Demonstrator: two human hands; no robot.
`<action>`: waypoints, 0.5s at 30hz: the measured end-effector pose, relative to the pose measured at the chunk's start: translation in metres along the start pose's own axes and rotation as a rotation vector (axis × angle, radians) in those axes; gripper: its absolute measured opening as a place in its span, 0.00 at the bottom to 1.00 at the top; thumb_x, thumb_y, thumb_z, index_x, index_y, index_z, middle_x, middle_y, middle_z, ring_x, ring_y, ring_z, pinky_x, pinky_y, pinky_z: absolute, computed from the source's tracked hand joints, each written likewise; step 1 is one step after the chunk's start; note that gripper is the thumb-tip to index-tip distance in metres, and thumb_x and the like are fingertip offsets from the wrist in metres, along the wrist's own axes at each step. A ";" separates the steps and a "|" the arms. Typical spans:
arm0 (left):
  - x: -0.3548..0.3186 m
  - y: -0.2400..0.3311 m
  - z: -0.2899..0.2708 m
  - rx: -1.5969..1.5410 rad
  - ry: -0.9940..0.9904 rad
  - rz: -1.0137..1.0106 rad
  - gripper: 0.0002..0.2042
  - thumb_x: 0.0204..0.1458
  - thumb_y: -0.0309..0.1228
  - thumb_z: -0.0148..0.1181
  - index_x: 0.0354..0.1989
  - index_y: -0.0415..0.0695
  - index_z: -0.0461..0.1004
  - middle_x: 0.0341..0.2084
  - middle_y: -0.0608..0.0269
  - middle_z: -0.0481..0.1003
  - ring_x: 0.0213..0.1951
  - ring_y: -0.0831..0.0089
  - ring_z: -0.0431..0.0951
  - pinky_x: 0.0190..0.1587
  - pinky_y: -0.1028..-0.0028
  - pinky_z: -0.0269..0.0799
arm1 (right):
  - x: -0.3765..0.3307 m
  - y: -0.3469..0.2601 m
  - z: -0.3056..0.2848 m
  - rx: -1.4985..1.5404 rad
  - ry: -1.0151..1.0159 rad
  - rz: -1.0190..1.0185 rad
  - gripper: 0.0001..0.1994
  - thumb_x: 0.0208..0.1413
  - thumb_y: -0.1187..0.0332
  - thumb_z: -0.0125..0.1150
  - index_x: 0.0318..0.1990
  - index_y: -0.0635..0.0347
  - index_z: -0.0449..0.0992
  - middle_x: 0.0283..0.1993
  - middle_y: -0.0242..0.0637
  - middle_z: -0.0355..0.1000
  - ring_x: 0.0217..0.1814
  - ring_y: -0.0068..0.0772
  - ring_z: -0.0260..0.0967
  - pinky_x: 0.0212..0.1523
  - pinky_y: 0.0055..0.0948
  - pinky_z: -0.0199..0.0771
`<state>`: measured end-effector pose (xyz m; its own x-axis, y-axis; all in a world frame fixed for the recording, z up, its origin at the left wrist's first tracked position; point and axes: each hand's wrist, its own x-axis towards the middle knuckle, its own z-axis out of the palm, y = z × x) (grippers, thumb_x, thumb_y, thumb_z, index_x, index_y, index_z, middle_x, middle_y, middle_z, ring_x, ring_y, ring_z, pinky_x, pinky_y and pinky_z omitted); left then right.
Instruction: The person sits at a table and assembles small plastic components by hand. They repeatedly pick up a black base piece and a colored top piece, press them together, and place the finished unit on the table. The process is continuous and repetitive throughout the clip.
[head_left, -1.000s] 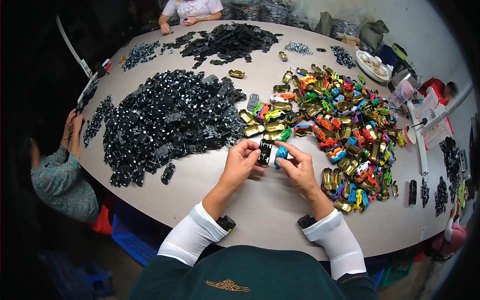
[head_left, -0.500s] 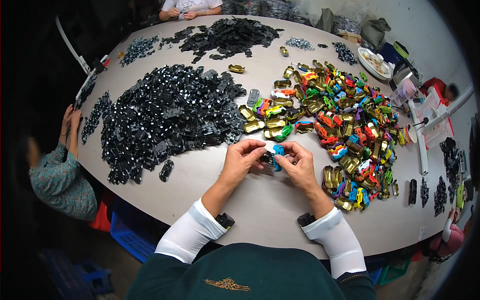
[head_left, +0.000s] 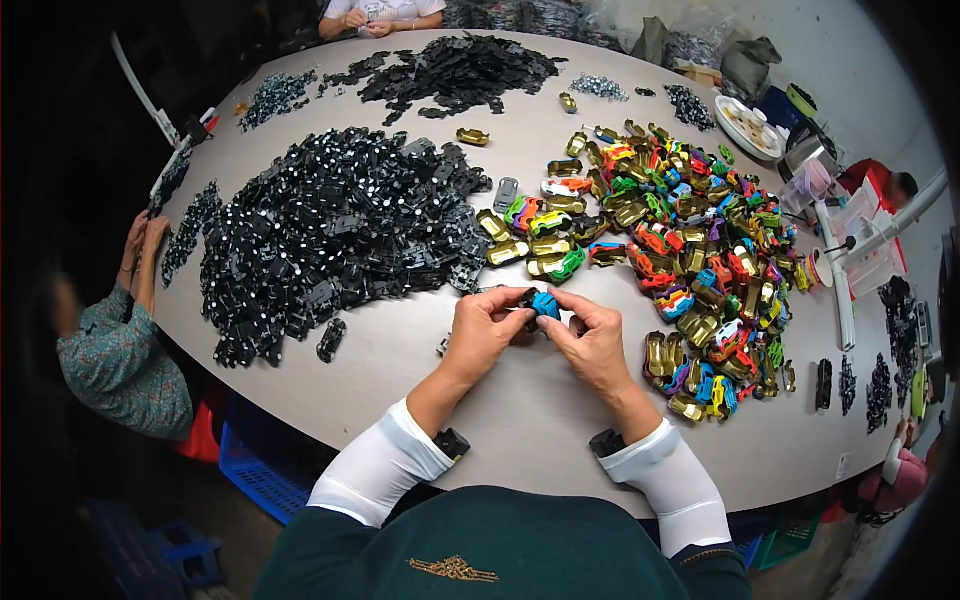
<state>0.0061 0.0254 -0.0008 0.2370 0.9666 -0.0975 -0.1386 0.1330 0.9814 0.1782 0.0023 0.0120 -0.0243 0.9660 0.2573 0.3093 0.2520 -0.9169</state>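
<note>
My left hand [head_left: 487,330] and my right hand [head_left: 590,340] meet over the table's near middle, both pinching a small blue toy car shell [head_left: 545,303] joined to a black base piece [head_left: 527,298]. Left of my hands spreads a big heap of black wheeled chassis parts [head_left: 330,230]. To the right lies a wide pile of coloured and gold toy car shells [head_left: 680,240]. Both forearms wear white sleeves.
The round grey table [head_left: 400,370] also carries a second black heap [head_left: 450,70] at the far side and a white tray [head_left: 745,125] at the far right. One person sits at the left edge [head_left: 110,340], another at the far edge [head_left: 385,15]. A blue crate [head_left: 265,480] stands below.
The blue shell and the black base, held side by side a second ago, are now pressed together between my fingers. My hands have closed in on each other slightly.
</note>
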 end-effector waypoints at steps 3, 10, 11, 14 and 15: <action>-0.002 -0.003 0.001 0.190 0.008 0.119 0.14 0.53 0.20 0.58 0.49 0.34 0.75 0.38 0.60 0.79 0.36 0.80 0.78 0.40 0.79 0.77 | 0.002 -0.007 0.002 -0.125 0.040 -0.161 0.17 0.45 0.72 0.68 0.45 0.66 0.78 0.33 0.36 0.75 0.19 0.18 0.61 0.21 0.19 0.63; -0.006 0.003 0.003 0.332 -0.050 0.219 0.17 0.52 0.18 0.56 0.52 0.33 0.73 0.38 0.59 0.79 0.37 0.79 0.78 0.41 0.80 0.76 | 0.000 -0.003 0.002 -0.149 0.020 -0.105 0.17 0.46 0.73 0.67 0.46 0.65 0.78 0.34 0.39 0.74 0.23 0.22 0.65 0.23 0.21 0.67; -0.006 0.000 0.003 0.259 -0.077 0.219 0.17 0.52 0.18 0.57 0.52 0.33 0.72 0.38 0.59 0.79 0.37 0.79 0.78 0.41 0.79 0.76 | 0.000 -0.005 0.002 -0.147 0.025 -0.093 0.17 0.46 0.73 0.67 0.46 0.65 0.78 0.34 0.39 0.74 0.23 0.22 0.65 0.23 0.22 0.67; -0.003 -0.005 0.004 0.058 -0.139 0.167 0.17 0.52 0.19 0.59 0.52 0.33 0.71 0.38 0.59 0.78 0.38 0.78 0.78 0.42 0.79 0.76 | 0.000 -0.005 0.000 -0.149 0.034 -0.104 0.17 0.45 0.73 0.67 0.45 0.65 0.78 0.34 0.39 0.73 0.24 0.24 0.66 0.23 0.22 0.67; -0.002 -0.002 0.004 0.006 -0.145 0.116 0.17 0.52 0.19 0.60 0.51 0.33 0.71 0.38 0.59 0.78 0.38 0.78 0.78 0.42 0.79 0.76 | 0.000 -0.004 0.000 -0.149 0.034 -0.117 0.16 0.45 0.73 0.67 0.45 0.65 0.78 0.34 0.39 0.72 0.24 0.24 0.66 0.23 0.22 0.67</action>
<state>0.0093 0.0226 -0.0022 0.3556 0.9337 0.0407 -0.1674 0.0208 0.9857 0.1767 0.0017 0.0158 -0.0369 0.9276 0.3717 0.4440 0.3485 -0.8255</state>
